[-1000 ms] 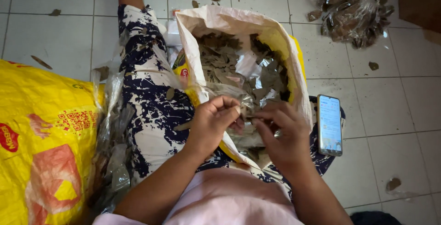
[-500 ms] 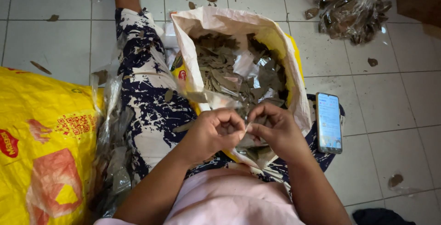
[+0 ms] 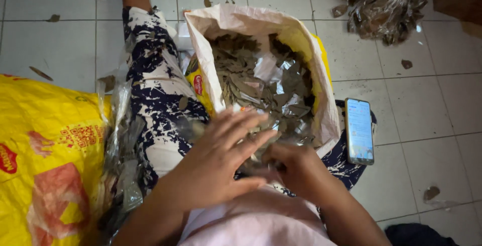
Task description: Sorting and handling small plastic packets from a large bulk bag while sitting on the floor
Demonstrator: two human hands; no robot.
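Note:
An open white sack (image 3: 241,22) with a yellow lining stands between my legs, full of dried brown leaves (image 3: 251,80) and bits of clear plastic. My left hand (image 3: 221,160) lies flat over the sack's near edge, fingers spread, holding nothing that I can see. My right hand (image 3: 296,168) is curled just under those fingertips, closed on a small blurred leaf packet (image 3: 252,168) that is mostly hidden. Both hands rest close above my lap.
My left leg in blue-and-white patterned trousers (image 3: 155,85) stretches along the sack. A big yellow bag (image 3: 45,150) and clear leaf packets (image 3: 120,165) lie to the left. A phone (image 3: 359,130) lies right of the sack. More bagged leaves (image 3: 381,5) sit far right on the tiled floor.
My hands have dropped nearer to my lap. The left hand went from pinching the packet to spread flat; the right hand stays closed.

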